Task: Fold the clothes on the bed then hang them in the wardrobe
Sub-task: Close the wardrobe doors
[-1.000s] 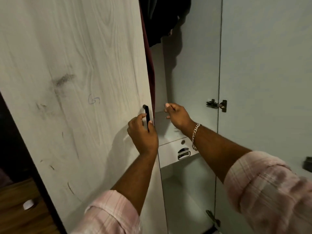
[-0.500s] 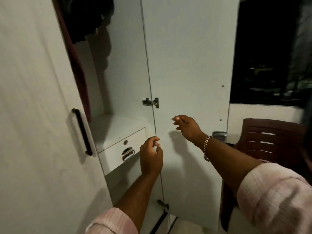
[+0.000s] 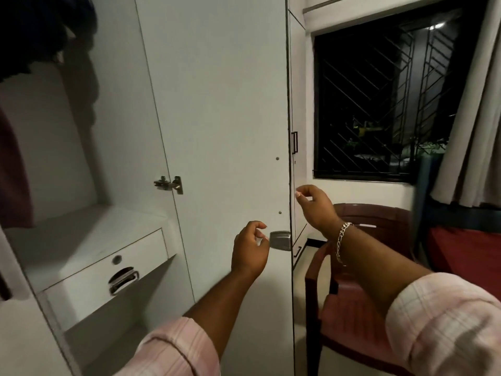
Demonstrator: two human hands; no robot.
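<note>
The white laminate wardrobe (image 3: 130, 109) stands with its right-hand door (image 3: 225, 118) swung wide, inner face toward the camera, so that the hanging space at ten o'clock is reachable. Dark garments (image 3: 35, 31) already hang at the top of that space, and a maroon cloth (image 3: 13, 175) hangs just below at nine o'clock. The clothes to be folded and the bed itself are not clearly in view; only a red surface (image 3: 466, 253) shows at three o'clock.

The left hand (image 3: 250, 249) hovers near centre, fingers loosely curled and holding nothing, its tips just beside the small metal latch plate (image 3: 280, 240) on the door's free edge. The right hand (image 3: 315, 206), with a silver chain bracelet (image 3: 342, 241) on the wrist, is raised at two o'clock beside that edge, fingers bent and empty, likely to steady or swing the door.

A white drawer (image 3: 108, 272) with a chrome pull sits below the shelf at eight o'clock. A maroon plastic chair (image 3: 360, 302) stands just behind the door at four o'clock, probably limiting its swing.
</note>
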